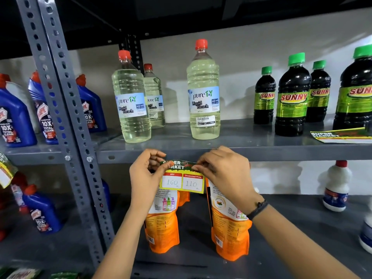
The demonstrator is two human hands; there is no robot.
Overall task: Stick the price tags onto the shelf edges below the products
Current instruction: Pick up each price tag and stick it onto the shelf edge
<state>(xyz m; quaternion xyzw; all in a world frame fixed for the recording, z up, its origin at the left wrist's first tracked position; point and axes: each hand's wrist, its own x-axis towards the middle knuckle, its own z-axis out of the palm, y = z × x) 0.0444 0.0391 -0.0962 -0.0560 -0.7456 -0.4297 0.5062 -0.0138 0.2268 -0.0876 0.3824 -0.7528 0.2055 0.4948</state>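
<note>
A yellow-edged price tag with a green "Super Market" header and handwritten 160 and 110 hangs just below the grey shelf edge. My left hand pinches its top left corner and my right hand pinches its top right corner. The tag's top strip bends back near the edge; whether it touches the metal I cannot tell. Clear liquid bleach bottles with red caps stand on the shelf right above the tag. More price tags lie flat on the same shelf at the right.
Dark bottles with green caps stand at the right, blue cleaner bottles at the left beyond the perforated grey upright. Orange pouches and a white bottle sit on the lower shelf.
</note>
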